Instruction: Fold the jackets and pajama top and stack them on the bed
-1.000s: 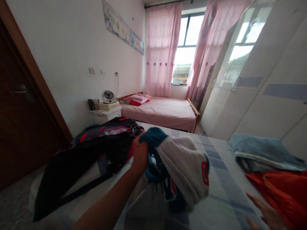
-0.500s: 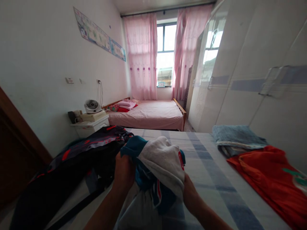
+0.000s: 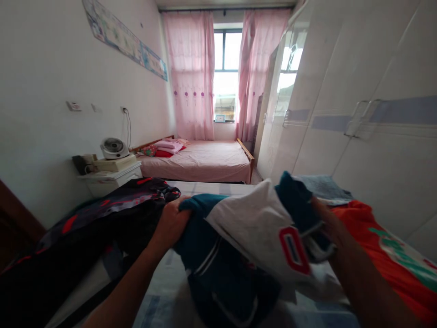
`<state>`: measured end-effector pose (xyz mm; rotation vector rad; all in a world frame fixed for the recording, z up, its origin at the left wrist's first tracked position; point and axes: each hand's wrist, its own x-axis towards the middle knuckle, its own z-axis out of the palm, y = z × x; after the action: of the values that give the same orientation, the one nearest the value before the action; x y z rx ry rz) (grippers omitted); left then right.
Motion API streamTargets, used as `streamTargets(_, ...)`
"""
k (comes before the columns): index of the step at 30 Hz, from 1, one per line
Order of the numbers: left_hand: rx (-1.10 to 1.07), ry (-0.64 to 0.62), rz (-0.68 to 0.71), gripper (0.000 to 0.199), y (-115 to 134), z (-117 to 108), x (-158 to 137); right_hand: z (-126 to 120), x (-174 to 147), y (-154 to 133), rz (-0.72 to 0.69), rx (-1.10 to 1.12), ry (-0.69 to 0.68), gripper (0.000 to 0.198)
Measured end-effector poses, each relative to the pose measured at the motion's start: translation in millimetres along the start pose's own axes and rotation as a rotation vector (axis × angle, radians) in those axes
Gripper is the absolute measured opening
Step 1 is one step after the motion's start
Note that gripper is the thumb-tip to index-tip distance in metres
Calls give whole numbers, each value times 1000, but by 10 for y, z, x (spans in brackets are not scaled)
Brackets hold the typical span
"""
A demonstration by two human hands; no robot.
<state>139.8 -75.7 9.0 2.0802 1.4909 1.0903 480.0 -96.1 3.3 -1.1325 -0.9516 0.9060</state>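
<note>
A teal and pale grey shirt (image 3: pixel 249 223) with a red-edged patch hangs bunched between my hands, above the near bed (image 3: pixel 164 278). My left hand (image 3: pixel 175 219) is closed on a teal part at its left side. On the other side my right hand (image 3: pixel 324 223) grips a teal part with white trim; its fingers are partly hidden by the cloth. Dark clothing with red marks (image 3: pixel 119 209) lies to the left of my left hand. Just beyond my right hand are an orange-red garment (image 3: pixel 362 228) with a green print and folded blue denim (image 3: pixel 324 187).
A pink bed (image 3: pixel 208 159) stands under the curtained window. A white nightstand (image 3: pixel 116 180) with a small fan (image 3: pixel 115 148) is at the left wall. White wardrobe doors (image 3: pixel 327 86) run along the right.
My hands have moved apart, the right one further right and up. The bunched shirt is now spread wider, with more of the red-edged patch showing. The view has shifted slightly right.
</note>
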Motion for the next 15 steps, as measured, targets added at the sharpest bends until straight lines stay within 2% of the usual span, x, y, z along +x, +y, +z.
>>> streamTargets(1,178,-18,-129,39,-222,74,4,30,25,69,55,7,9,27)
streamTargets(3,314,-30,-243,40,-616,185,-44,69,36,273,157,-30,0,35)
streamTargets(4,359,-33,-264,39,-768,220,-86,77,20,400,186,-93,-23,43)
streamTargets(6,411,-38,-203,43,-960,259,-171,72,-49,664,212,-305,-81,61)
streamTargets(8,468,-52,-64,49,-1026,277,-208,56,-139,880,216,-535,-106,75)
streamTargets(10,495,-92,68,54,-1021,301,-170,49,-221,995,192,-681,-161,79)
streamTargets(13,397,-219,169,53,-981,391,-10,70,-282,1000,156,-746,-226,70)
streamTargets(15,318,-295,203,47,-960,489,110,86,-285,961,214,-731,-220,66)
